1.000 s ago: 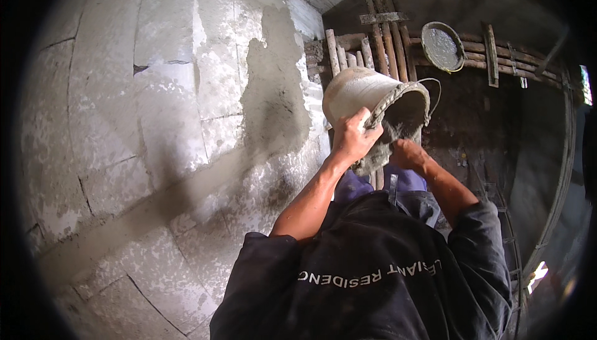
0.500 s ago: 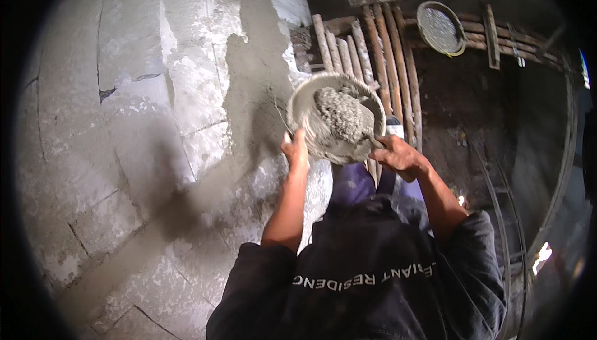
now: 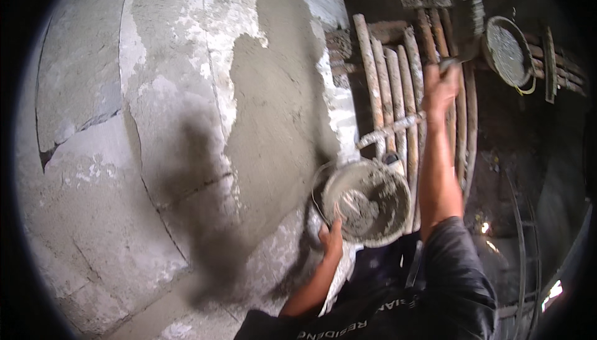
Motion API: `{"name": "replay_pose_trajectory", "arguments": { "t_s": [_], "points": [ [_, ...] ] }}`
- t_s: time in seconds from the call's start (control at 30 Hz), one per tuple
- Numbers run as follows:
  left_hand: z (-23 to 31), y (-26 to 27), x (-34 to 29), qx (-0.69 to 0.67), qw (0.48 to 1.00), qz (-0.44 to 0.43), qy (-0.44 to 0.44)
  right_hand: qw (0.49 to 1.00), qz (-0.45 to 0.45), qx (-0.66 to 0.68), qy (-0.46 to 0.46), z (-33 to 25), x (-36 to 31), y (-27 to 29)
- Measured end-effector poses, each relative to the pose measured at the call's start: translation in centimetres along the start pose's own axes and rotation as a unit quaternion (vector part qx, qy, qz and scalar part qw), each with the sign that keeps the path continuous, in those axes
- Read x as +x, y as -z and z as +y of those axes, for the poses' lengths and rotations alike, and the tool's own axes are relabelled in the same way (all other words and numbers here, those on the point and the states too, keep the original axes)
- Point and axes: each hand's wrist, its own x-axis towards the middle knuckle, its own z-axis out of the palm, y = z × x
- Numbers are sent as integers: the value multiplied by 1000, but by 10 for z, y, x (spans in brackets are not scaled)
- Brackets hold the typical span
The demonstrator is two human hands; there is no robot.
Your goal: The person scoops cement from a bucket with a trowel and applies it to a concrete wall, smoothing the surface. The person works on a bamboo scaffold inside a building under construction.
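My left hand (image 3: 331,235) grips the near-left rim of a round mortar bucket (image 3: 403,192), its thumb over the inside wall. Wet grey mortar (image 3: 359,212) lies at the bottom and coats the sides of that bucket. Stretched far forward, my right hand (image 3: 441,88) is closed round the handle of a trowel (image 3: 449,63), whose blade is dark and smeared by motion. Beyond the trowel, a long blurred streak of mortar (image 3: 474,5) shows, with small specks beside it.
A block wall (image 3: 81,172) with a patch of grey mortar (image 3: 273,91) stands at left. Wooden poles (image 3: 398,85) form a platform ahead. A second bucket (image 3: 511,51) with grey contents sits at far right, above a ladder (image 3: 525,247).
My right hand has swung the trowel forward and up from the bucket. The mound of mortar has left the bucket, which now sits lower and closer to my body in view.
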Motion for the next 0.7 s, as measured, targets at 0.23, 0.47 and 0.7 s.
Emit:
{"name": "replay_pose_trajectory", "arguments": {
  "t_s": [0.23,0.47,0.7],
  "points": [
    [-63,-15,41,-18,990,21,-140,846,-509,73,-142,-104,-275,-6],
    [5,-11,12,62,992,50,-95,742,-628,-120,-202,-62,-148,191],
    [124,45,-23,-53,958,-134,-247,621,-741,-253,-34,-66,-110,198]
  ]
}}
